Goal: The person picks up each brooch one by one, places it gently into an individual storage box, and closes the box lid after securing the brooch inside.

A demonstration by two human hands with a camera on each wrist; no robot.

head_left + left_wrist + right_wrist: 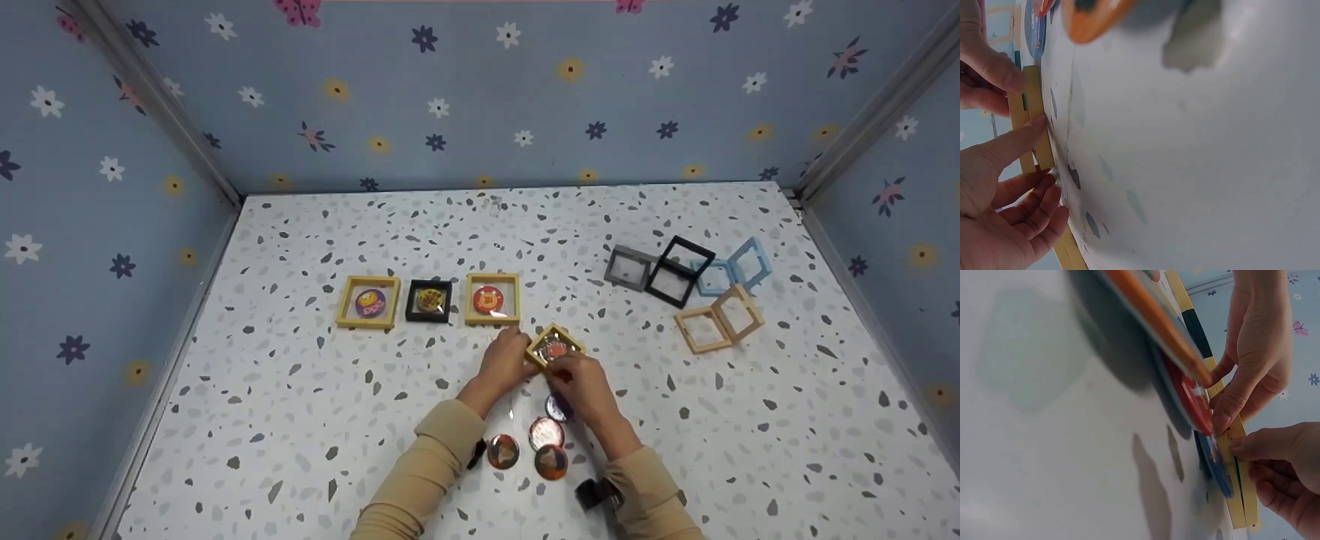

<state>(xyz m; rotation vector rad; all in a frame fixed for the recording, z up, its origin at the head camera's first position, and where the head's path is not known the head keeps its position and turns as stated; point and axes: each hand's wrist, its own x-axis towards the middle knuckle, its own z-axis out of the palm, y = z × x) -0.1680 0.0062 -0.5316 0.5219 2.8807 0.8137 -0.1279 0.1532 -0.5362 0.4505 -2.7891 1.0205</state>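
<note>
A small yellow square display frame sits at the middle of the table, turned cornerwise, with a red and white round badge inside. My left hand holds the frame's left corner; in the left wrist view its thumb lies on the yellow edge and the other fingers curl beside it. From the near right side my right hand pinches the same frame, thumb against its edge in the right wrist view. A thin gap runs between the frame's two halves. Part of the frame is hidden by fingers.
Loose round badges, including a purple one, a shiny one and an orange-rimmed one, lie between my forearms. Left stand frames with badges: yellow, black, yellow. Several open frames, one tan, stand right.
</note>
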